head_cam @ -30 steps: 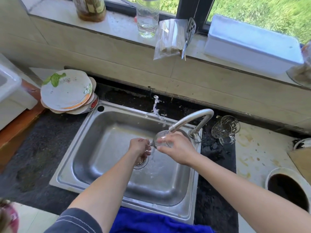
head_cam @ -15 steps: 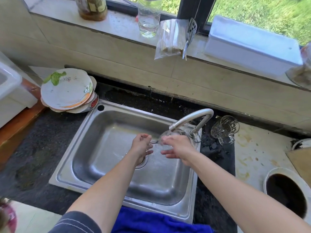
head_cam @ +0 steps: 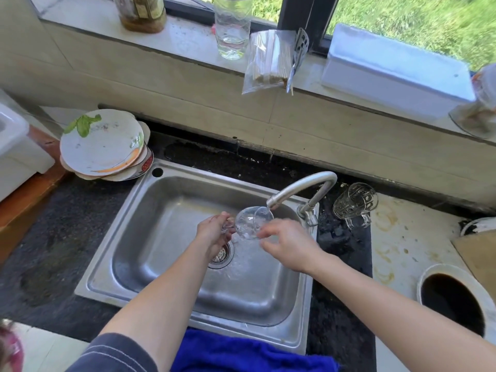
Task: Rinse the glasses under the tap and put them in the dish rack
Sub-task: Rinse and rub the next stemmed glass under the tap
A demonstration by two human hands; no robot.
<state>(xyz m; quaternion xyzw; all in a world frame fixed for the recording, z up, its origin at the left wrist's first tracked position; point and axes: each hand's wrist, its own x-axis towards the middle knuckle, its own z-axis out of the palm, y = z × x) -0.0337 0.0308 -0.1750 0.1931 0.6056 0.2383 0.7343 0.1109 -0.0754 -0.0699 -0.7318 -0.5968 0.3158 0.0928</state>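
- The glass (head_cam: 252,222) is lying on its side in the air over the middle of the sink (head_cam: 128,237), with its open mouth touching the spout of the tap (head_cam: 303,189).
- The left hand (head_cam: 214,232) is gripping the glass's narrow end with its fingers curled round it, just above the sink's drain strainer (head_cam: 221,255).
- The right hand (head_cam: 290,245) is reaching in from the sink's right side with its fingers loosely spread. Its fingertips (head_cam: 264,232) are touching the bowl of the glass and are not wrapping round it.
- Water is glistening on the sink floor below the glass.
- The tap is rising from the sink's back right corner and arching over the basin.
- A second glass (head_cam: 354,208), a patterned one with a handle, is lying on its side on the counter just right of the sink.
- A stack of plates (head_cam: 102,146) is sitting at the sink's back left corner, the top one carrying a green leaf scrap.
- A blue cloth (head_cam: 241,353) is hanging over the sink's front edge.
- A white bowl (head_cam: 426,280) of dark liquid is standing well to the right of the sink's front.
- On the windowsill behind the sink, a clear bottle (head_cam: 232,28), a bag of sticks (head_cam: 268,63) and a white box (head_cam: 397,71) are standing in a row.
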